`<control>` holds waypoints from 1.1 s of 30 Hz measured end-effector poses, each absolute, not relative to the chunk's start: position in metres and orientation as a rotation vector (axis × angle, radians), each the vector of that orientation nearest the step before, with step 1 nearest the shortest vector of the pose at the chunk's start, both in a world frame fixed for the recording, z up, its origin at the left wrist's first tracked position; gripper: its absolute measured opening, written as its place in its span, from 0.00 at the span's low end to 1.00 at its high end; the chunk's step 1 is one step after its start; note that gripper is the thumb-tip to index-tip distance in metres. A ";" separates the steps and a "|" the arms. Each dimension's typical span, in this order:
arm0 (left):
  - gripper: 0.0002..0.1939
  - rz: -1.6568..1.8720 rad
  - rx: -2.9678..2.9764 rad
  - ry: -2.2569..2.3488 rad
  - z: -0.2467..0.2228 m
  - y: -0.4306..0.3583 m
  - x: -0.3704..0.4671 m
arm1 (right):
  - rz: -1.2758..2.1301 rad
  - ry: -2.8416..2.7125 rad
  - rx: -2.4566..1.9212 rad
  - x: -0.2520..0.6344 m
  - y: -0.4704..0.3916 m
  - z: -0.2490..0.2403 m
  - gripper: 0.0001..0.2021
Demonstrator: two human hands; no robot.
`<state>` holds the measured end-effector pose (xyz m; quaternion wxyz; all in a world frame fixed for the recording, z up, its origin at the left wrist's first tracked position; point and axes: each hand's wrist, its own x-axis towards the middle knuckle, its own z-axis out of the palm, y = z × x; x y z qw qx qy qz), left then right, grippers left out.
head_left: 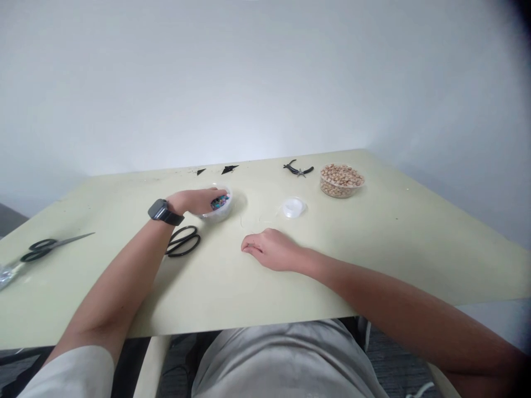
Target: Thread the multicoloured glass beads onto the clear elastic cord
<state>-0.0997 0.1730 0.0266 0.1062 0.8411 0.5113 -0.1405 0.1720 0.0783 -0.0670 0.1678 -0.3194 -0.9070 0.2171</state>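
Observation:
My left hand (201,200), with a dark watch on the wrist, reaches into a clear round tub (215,216) of small coloured beads (219,202). Its fingertips are among or over the beads, and I cannot make out whether they hold any. My right hand (269,249) is over the table to the right of the tub, its thumb and fingers pinched together. A thin pale thread (265,220) shows just beyond it, running toward a white spool (293,208). What the pinch holds is too small to tell.
Black-handled scissors (185,242) lie partly under my left forearm, and another pair (45,249) lies at the far left. Pliers (299,169) and a tub of tan beads (341,181) stand at the back right. Black scraps (229,169) lie near the wall.

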 end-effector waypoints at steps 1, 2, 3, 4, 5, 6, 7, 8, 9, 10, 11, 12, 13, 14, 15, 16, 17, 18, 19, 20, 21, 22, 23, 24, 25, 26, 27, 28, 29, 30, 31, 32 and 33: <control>0.33 -0.429 2.470 1.523 0.025 0.173 -0.098 | 0.618 -2.580 -0.905 0.172 0.078 -0.067 0.13; 0.31 -0.442 2.465 1.526 0.023 0.172 -0.096 | 0.618 -2.579 -0.901 0.172 0.078 -0.066 0.13; 0.30 -0.443 2.462 1.528 0.022 0.172 -0.095 | 0.621 -2.579 -0.898 0.172 0.078 -0.066 0.13; 0.29 -0.441 2.462 1.526 0.021 0.172 -0.094 | 0.624 -2.580 -0.899 0.172 0.078 -0.066 0.13; 0.27 -0.434 2.464 1.523 0.020 0.172 -0.093 | 0.626 -2.579 -0.903 0.172 0.078 -0.066 0.13; 0.26 -0.423 2.470 1.525 0.019 0.173 -0.093 | 0.629 -2.579 -0.909 0.172 0.078 -0.066 0.13; 0.24 -0.409 2.477 1.538 0.017 0.174 -0.094 | 0.630 -2.577 -0.914 0.172 0.078 -0.065 0.13; 0.23 -0.391 2.486 1.560 0.015 0.175 -0.094 | 0.631 -2.576 -0.916 0.172 0.078 -0.065 0.13; 0.23 -0.372 2.497 1.584 0.013 0.177 -0.094 | 0.630 -2.575 -0.913 0.172 0.078 -0.065 0.13; 0.23 -0.351 2.510 1.608 0.011 0.179 -0.094 | 0.629 -2.575 -0.910 0.172 0.078 -0.065 0.13; 0.22 -0.330 2.521 1.625 0.009 0.181 -0.094 | 0.628 -2.575 -0.907 0.172 0.078 -0.065 0.13; 0.22 -0.311 2.532 1.636 0.007 0.182 -0.094 | 0.628 -2.574 -0.908 0.172 0.078 -0.065 0.13; 0.20 -0.293 2.541 1.639 0.005 0.184 -0.094 | 0.629 -2.573 -0.913 0.172 0.078 -0.065 0.13; 0.19 -0.278 2.547 1.637 0.004 0.185 -0.094 | 0.631 -2.572 -0.919 0.172 0.077 -0.065 0.13; 0.17 -0.263 2.551 1.638 0.003 0.185 -0.094 | 0.632 -2.572 -0.924 0.172 0.077 -0.065 0.13; 0.15 -0.248 2.553 1.640 0.003 0.186 -0.093 | 0.631 -2.571 -0.926 0.172 0.077 -0.065 0.13; 0.14 -0.234 2.552 1.642 0.002 0.186 -0.093 | 0.631 -2.571 -0.924 0.172 0.077 -0.064 0.13; 0.14 -0.220 2.550 1.645 0.002 0.186 -0.093 | 0.632 -2.571 -0.918 0.172 0.077 -0.064 0.13; 0.14 -0.205 2.546 1.648 0.002 0.186 -0.093 | 0.635 -2.570 -0.913 0.172 0.077 -0.064 0.13; 0.15 -0.191 2.541 1.647 0.002 0.185 -0.093 | 0.639 -2.568 -0.911 0.172 0.077 -0.064 0.13; 0.15 -0.178 2.535 1.646 0.002 0.185 -0.093 | 0.642 -2.566 -0.914 0.172 0.077 -0.065 0.13; 0.15 -0.168 2.528 1.644 0.002 0.185 -0.093 | 0.643 -2.565 -0.919 0.172 0.077 -0.065 0.13; 0.15 -0.158 2.520 1.646 0.002 0.185 -0.093 | 0.642 -2.563 -0.924 0.172 0.077 -0.065 0.13; 0.15 -0.152 2.513 1.649 0.002 0.184 -0.092 | 0.638 -2.563 -0.927 0.172 0.077 -0.065 0.13; 0.14 -0.147 2.506 1.653 0.001 0.184 -0.092 | 0.633 -2.565 -0.925 0.172 0.078 -0.065 0.13; 0.14 -0.144 2.500 1.657 0.001 0.184 -0.092 | 0.627 -2.566 -0.918 0.172 0.078 -0.065 0.13; 0.14 -0.143 2.495 1.659 0.001 0.184 -0.092 | 0.624 -2.568 -0.910 0.172 0.078 -0.065 0.13; 0.13 -0.143 2.490 1.660 0.001 0.184 -0.092 | 0.622 -2.568 -0.904 0.172 0.078 -0.065 0.13; 0.13 -0.145 2.486 1.663 0.001 0.184 -0.092 | 0.622 -2.569 -0.901 0.172 0.078 -0.065 0.13; 0.13 -0.148 2.482 1.668 0.001 0.185 -0.092 | 0.624 -2.569 -0.903 0.172 0.078 -0.064 0.13; 0.13 -0.152 2.478 1.678 0.000 0.185 -0.092 | 0.628 -2.568 -0.906 0.172 0.078 -0.064 0.13; 0.12 -0.157 2.476 1.690 0.000 0.185 -0.091 | 0.632 -2.568 -0.910 0.172 0.078 -0.064 0.13; 0.12 -0.162 2.474 1.701 0.000 0.185 -0.091 | 0.635 -2.566 -0.913 0.172 0.077 -0.064 0.13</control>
